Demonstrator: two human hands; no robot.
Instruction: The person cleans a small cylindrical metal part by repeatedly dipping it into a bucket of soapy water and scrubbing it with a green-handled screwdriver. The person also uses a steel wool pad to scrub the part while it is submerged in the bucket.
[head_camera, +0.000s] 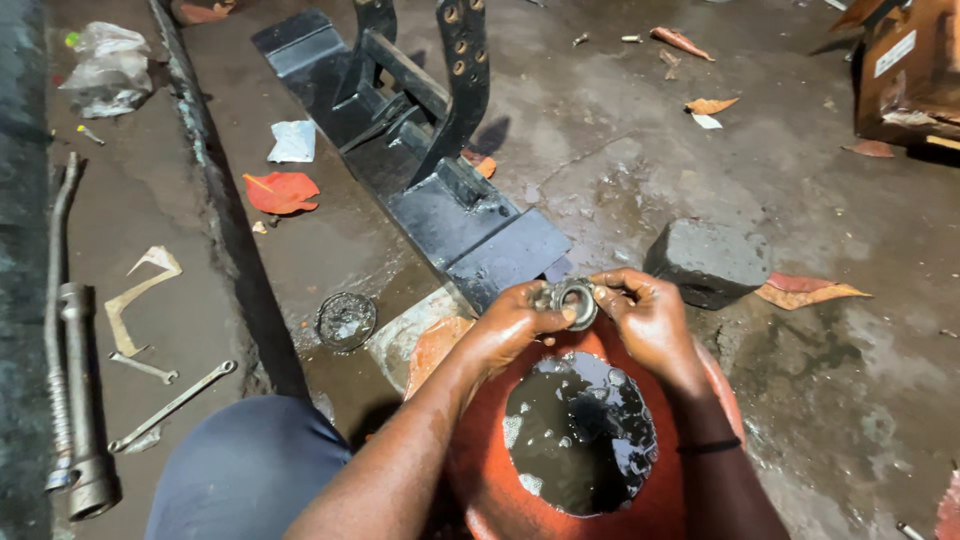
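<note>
Both hands meet over an orange tub (480, 490) of dark, oily liquid. The left hand (510, 325) and right hand (645, 315) are closed around a metal ring (572, 300), which looks like a bearing; fingers and thumbs pinch it from either side, just above the tub's far rim. A dark band sits on the right wrist. Beyond the hands a black steel frame (440, 190) lies on the wet concrete floor (620, 150), its upright perforated bars rising toward the top of the view. A grey stone block (705, 262) rests just right of the frame's near end. A small round tin (346, 321) sits on the floor left of the hands. Further left, past a raised kerb, lie two spanners (170, 405) and a long pipe wrench (75, 400). Red leaves (282, 191) and paper scraps are scattered about. The person's knee (240, 470) shows at lower left.
</note>
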